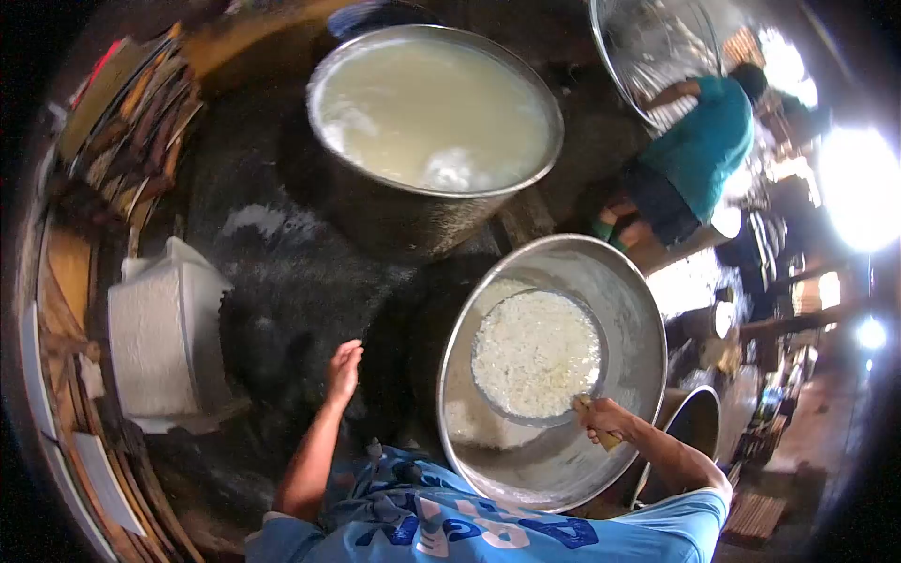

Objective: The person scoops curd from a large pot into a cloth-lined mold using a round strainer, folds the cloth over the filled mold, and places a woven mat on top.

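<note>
My right hand (605, 422) is closed round the short handle of a wide, round scoop (602, 342). White, lumpy, wet curd-like stuff (535, 355) fills the scoop, which is inside a large metal basin (648, 324). Below it, some pale liquid or residue (488, 420) lies in the bottom of the basin. My left hand (345, 372) hangs in the air left of the basin, over the dark floor, fingers loosely bent and holding nothing.
A big metal vat (422, 220) of cloudy, yellowish liquid stands ahead. To the left is a cloth-lined white block or box (155, 338) near stacked boards (131, 122). A person in a teal shirt (704, 141) bends at another large metal vessel (610, 56). An open pot (694, 427) sits at right.
</note>
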Demonstrator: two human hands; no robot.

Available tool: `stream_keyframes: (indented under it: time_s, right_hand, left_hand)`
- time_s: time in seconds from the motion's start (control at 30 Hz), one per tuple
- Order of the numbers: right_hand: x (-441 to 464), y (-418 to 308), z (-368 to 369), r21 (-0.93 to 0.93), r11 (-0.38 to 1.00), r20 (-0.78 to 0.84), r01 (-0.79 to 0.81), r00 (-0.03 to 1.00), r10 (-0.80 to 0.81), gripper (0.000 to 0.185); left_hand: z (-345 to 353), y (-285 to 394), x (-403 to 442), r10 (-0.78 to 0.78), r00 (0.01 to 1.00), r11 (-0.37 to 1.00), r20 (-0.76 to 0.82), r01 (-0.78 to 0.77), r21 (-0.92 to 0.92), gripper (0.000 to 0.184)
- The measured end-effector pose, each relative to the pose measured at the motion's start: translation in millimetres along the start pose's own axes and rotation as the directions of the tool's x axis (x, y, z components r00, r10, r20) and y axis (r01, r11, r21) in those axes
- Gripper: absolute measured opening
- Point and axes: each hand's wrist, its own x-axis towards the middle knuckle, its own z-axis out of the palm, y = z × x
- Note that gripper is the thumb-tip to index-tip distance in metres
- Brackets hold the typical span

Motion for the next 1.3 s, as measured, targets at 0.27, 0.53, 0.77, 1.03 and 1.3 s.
stream_keyframes:
  time_s: [0.27,0.53,0.77,1.03,1.3]
  right_hand:
    - [-16,-106,118,-0.032,0.987,0.389,0.160,0.911,-0.136,0.023]
    - [140,-202,403,-0.076,0.927,0.547,0.367,0.793,-0.269,0.015]
    - [253,-261,758,-0.137,0.754,0.702,0.642,0.600,-0.383,0.017]
    - [262,-299,1000,-0.052,0.956,0.705,0.287,0.689,-0.168,0.014]
    - [235,-330,1047,-0.202,0.952,0.711,0.232,0.703,-0.020,0.013]
  left_hand:
    - [-268,-45,-114,-0.251,0.778,0.957,-0.576,0.111,-0.267,0.033]
    - [-443,-144,-200,-0.258,0.598,0.886,-0.759,-0.167,-0.433,0.038]
    - [-513,-167,-295,-0.596,0.356,0.768,-0.720,-0.010,-0.640,0.048]
    - [-500,-171,-366,-0.797,0.295,0.495,-0.526,-0.179,-0.850,0.035]
    - [-460,-181,-344,-0.838,0.211,0.427,-0.504,-0.323,-0.845,0.040]
